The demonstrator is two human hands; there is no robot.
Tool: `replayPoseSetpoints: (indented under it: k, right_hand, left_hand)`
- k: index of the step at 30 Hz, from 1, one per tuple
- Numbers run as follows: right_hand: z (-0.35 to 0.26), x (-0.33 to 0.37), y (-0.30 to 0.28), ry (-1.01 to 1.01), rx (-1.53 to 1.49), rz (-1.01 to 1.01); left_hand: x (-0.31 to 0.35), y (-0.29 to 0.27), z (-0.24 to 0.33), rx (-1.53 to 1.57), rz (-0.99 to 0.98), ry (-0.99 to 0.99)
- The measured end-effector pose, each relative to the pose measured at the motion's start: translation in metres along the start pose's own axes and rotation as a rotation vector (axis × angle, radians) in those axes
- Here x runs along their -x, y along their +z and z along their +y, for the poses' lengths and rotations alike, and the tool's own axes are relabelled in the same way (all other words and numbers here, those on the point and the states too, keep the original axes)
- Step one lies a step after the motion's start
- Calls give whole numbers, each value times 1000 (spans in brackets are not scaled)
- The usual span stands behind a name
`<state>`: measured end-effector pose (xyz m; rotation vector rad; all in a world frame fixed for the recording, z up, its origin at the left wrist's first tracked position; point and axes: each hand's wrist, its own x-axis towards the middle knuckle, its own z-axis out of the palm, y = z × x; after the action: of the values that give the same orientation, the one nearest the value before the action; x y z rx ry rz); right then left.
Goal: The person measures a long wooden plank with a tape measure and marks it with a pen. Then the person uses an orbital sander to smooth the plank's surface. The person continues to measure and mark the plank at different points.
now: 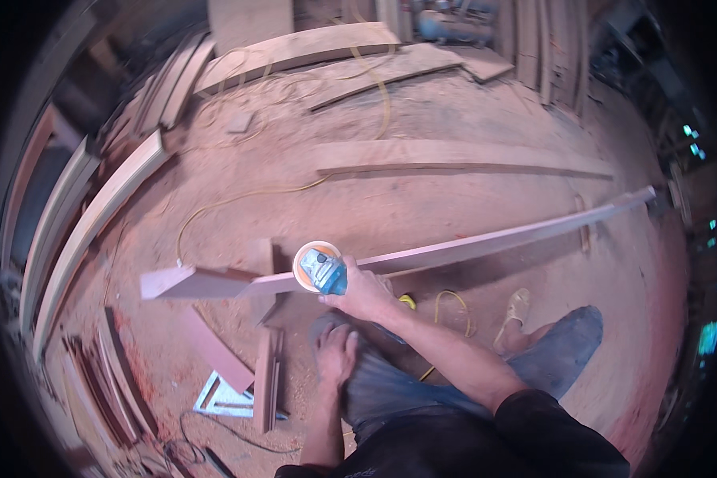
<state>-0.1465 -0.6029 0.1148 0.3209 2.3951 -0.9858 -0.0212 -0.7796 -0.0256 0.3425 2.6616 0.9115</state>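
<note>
My right hand (pixel 363 291) is closed round the blue body of an angle grinder (pixel 320 269), which has a silver head and a round, orange-and-white disc. The grinder sits over the narrow upper edge of a long wooden board (pixel 486 240), left of its middle; whether the disc touches the wood cannot be made out. This board runs from the left up to the far right, and its left end widens into an angled block (pixel 185 282). My left hand (pixel 337 355) rests on my left knee with its fingers draped over it, holding nothing.
A wide plank (pixel 462 155) lies beyond the board. Curved timbers (pixel 95 227) stand at the left. A yellow hose (pixel 251 193) winds over the dusty floor. Near my left knee lie a metal square (pixel 224 398) and short wood pieces (pixel 266 381). More planks (pixel 295 54) lie at the back.
</note>
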Motion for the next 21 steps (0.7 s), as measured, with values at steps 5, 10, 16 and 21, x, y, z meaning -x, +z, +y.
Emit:
replayPoseSetpoints:
  k: [5, 10, 16, 21]
  right_hand:
    - [98, 37, -66, 237, -99, 182]
    - [228, 84, -135, 384, -284, 444]
    - [393, 114, -201, 466, -493, 880]
    - [452, 135, -220, 399, -893, 1145]
  left_hand:
    - [-4, 6, 7, -38, 2, 39]
    - [-9, 18, 24, -135, -37, 54]
    - [-17, 31, 45, -236, -74, 12]
    - [-18, 33, 48, -243, -82, 0]
